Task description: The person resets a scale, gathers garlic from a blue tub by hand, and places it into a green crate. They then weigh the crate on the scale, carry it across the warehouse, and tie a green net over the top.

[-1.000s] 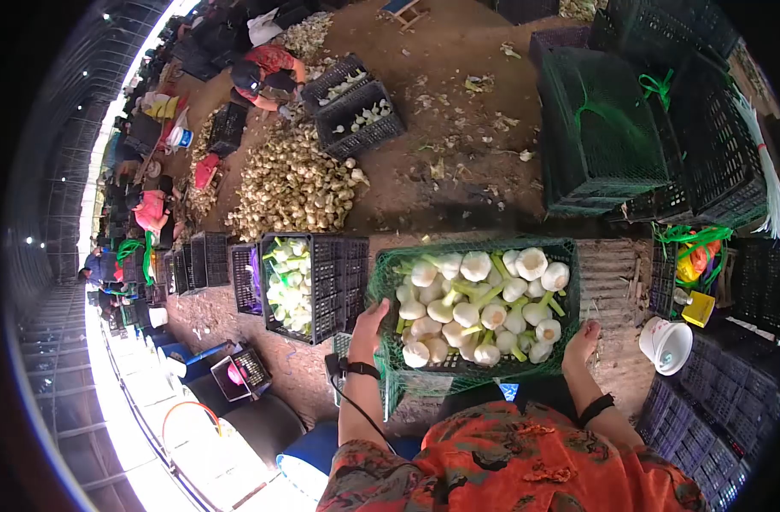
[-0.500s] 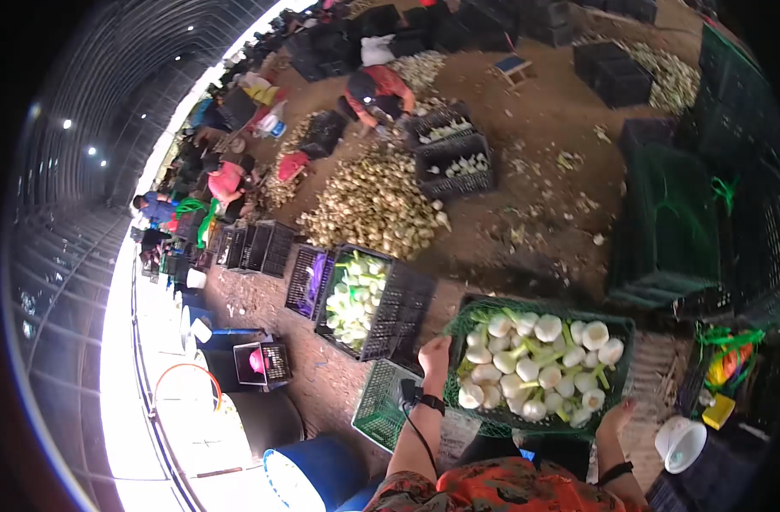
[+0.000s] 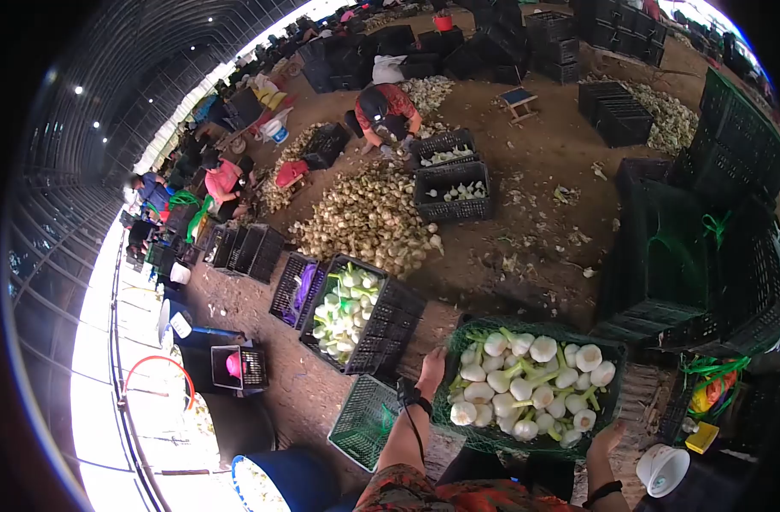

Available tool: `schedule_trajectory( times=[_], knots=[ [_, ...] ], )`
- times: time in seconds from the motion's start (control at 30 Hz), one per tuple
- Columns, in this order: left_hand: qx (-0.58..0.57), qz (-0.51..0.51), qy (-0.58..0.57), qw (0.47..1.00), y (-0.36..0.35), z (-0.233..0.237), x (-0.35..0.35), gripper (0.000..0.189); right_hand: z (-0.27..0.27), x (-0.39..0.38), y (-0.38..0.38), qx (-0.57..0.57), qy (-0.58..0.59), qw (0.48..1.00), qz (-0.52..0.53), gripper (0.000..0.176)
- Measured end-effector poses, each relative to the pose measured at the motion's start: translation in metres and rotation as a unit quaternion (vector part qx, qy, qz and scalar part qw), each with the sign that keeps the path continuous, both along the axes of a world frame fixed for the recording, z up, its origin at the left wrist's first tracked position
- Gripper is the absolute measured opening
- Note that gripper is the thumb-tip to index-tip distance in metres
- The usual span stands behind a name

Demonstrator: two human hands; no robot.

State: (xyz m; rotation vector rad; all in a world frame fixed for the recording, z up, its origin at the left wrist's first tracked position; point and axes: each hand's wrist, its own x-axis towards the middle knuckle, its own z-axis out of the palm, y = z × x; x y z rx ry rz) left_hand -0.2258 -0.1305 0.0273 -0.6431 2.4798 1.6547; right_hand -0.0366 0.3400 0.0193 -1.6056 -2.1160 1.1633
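A dark crate (image 3: 616, 363) lined with green netting stands in front of my body. It is filled with white garlic bulbs (image 3: 520, 389) that have short green stems. My left hand (image 3: 432, 370) is closed on the crate's left edge, a dark band and a cable at its wrist. At the lower right corner, my right hand (image 3: 608, 439) grips the edge, with a dark band on that wrist too. The fingertips of both hands are partly hidden by the crate and net.
Left of me are a green crate (image 3: 354, 418), a black crate (image 3: 388, 320) of garlic and a blue barrel (image 3: 300, 478). A white bucket (image 3: 663, 469) and stacked dark crates (image 3: 663, 264) stand at right. Ahead, a person (image 3: 388, 115) crouches by a garlic heap (image 3: 360, 218).
The view has tilted and shifted, showing more of the far area. The netted crate sits slightly further left in view, with both hands still on it. The crouching person's hands have moved a little.
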Motion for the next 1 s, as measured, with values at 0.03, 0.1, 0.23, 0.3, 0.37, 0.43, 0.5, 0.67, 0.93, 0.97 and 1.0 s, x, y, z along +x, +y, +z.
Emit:
schedule_trajectory(
  times=[0.03,0.1,0.23,0.3,0.37,0.43,0.5,0.67,0.93,0.97,1.0],
  knots=[
    [-0.058,-0.025,0.027,0.998,-0.001,-0.01,-0.002,0.033,0.002,-0.001,0.0,-0.038,0.024,0.999,-0.027,0.02],
    [-0.189,-0.104,-0.048,0.975,-0.012,0.002,-0.004,0.032,0.009,0.001,-0.003,0.02,-0.014,1.0,0.007,0.02],
    [-0.188,-0.081,0.014,0.979,-0.03,0.071,0.0,0.03,-0.021,0.004,0.011,0.043,-0.089,0.994,0.046,0.025],
    [-0.171,-0.063,0.031,0.983,-0.013,0.098,0.002,0.023,-0.086,0.026,0.033,0.171,-0.209,0.951,0.154,0.035],
    [-0.142,-0.055,0.03,0.988,0.038,0.139,0.017,0.016,-0.091,0.029,0.036,0.352,-0.477,0.723,0.354,0.036],
    [-0.156,-0.27,0.107,0.944,0.081,0.149,0.045,0.016,-0.052,0.008,0.009,0.259,-0.626,0.577,0.456,0.036],
    [-0.297,-0.58,-0.016,0.758,0.111,0.204,0.046,0.021,0.008,-0.003,-0.01,0.101,-0.336,0.92,0.177,0.025],
    [-0.369,-0.473,0.027,0.8,0.196,0.296,-0.07,0.038,0.057,-0.018,-0.031,0.031,-0.088,0.995,0.023,0.011],
    [-0.251,-0.524,-0.325,0.747,0.336,0.127,-0.157,0.093,0.072,-0.021,-0.031,-0.055,-0.071,0.996,-0.001,0.012],
    [-0.231,-0.55,-0.312,0.74,0.35,0.129,-0.15,0.089,0.081,-0.024,-0.031,-0.071,-0.059,0.996,-0.008,0.011],
    [-0.241,-0.559,-0.318,0.727,0.36,0.128,-0.152,0.089,0.089,-0.027,-0.029,-0.113,-0.083,0.99,-0.022,0.011]
  ],
)
